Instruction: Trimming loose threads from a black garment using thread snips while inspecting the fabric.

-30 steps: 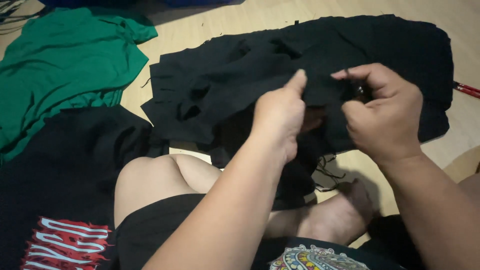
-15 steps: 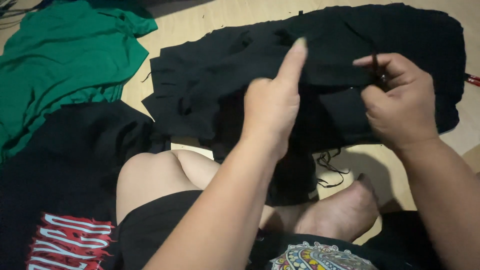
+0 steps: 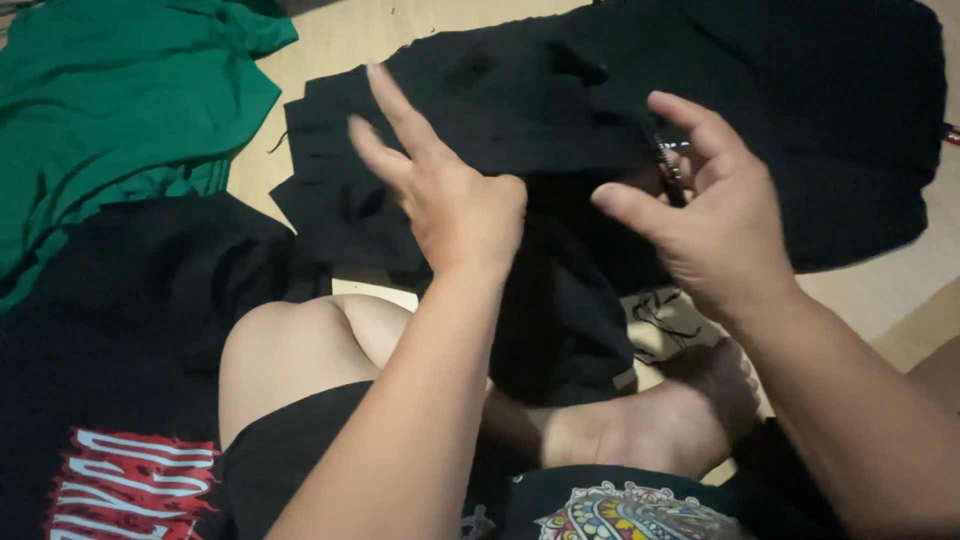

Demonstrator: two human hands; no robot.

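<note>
A black garment lies spread on the floor in front of my crossed legs. My left hand hovers over it with its fingers apart and holds nothing. My right hand is just to the right, above the same cloth. A small thin dark tool is pinched between its fingers; I cannot make out what kind of tool it is. The two hands are close together but do not touch.
A green garment lies at the far left. A black shirt with a red print covers the floor by my left knee. Loose black threads lie near my foot. A red object pokes in at the right edge.
My left hand has let go of the black cloth and lifted, its fingers spreading. My right hand stays near the same spot, still holding the small tool.
</note>
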